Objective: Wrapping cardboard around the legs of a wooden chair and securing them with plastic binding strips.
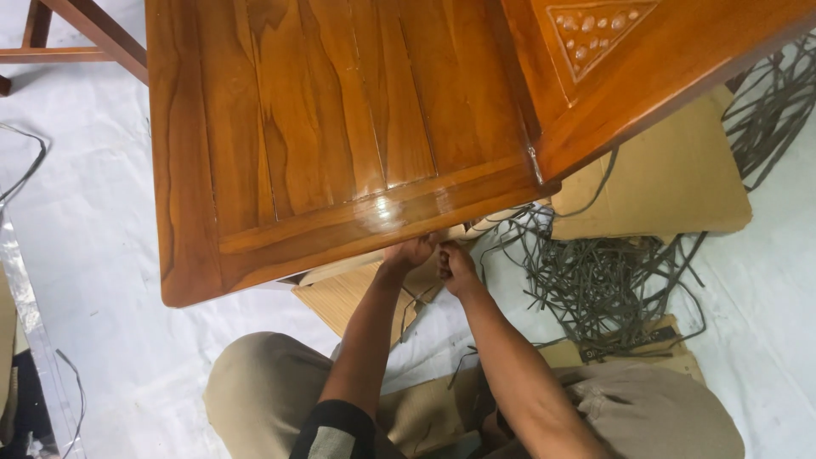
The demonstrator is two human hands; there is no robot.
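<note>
A white sheet (93, 255) covers the floor and fills the left of the frame, likely laid to keep the varnish and the ground clean. In the upper left corner stand the legs of another wooden piece (76, 34), and a thin dark cord (25, 174) lies loose below them. The upper middle is taken by a varnished wooden panel (340, 127), glossy orange-brown with strong grain, made of boards set in a frame; it is tilted toward the camera so that its lower edge hangs over the hands. Below it, in the middle of the frame, the left hand (410, 253) reaches up under that edge, its grip pressed together on something too small and too hidden to tell. Just beside it, nearly touching, the right hand (456, 268) has its grip curled shut in the same way, seemingly on a dark strip. Flat cardboard pieces (671, 183) lie under and to the right of the panel, probably as padding. A tangle of grey-green strips (603, 280) spreads across them in the right middle of the frame, within easy reach of the hands. In the upper right a carved triangular corner (595, 30) shows on an adjoining board
</note>
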